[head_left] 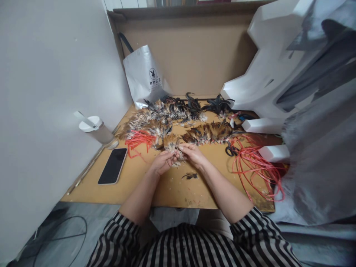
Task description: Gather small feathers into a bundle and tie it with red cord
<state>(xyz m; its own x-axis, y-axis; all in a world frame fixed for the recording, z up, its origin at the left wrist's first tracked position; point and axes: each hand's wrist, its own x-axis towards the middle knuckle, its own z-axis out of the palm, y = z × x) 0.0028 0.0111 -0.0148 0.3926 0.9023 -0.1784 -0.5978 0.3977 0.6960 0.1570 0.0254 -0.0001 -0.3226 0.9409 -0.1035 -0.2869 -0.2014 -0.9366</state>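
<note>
Both hands meet over the middle of the table around a small bunch of golden-brown feathers (171,140). My left hand (164,161) is closed, pinching the base of the bunch with thumb and fingers. From the other side, my right hand (192,154) pinches at the same base, its thumb and forefinger pressed together. Pale fluff shows below the fingers. Behind the hands lie brown feather bunches (210,132) in a row, and farther back a longer heap of mixed dark and pale feathers (172,110). A small loose tuft (190,176) rests nearer me.
Left on the table (167,193) are a phone (112,166), a white-lidded cup (98,130) and cut red strips (139,140). Black-handled scissors (231,149) and a tangle of red strips (250,163) lie right, beside white foam (250,87). A silver bag (143,79) leans behind.
</note>
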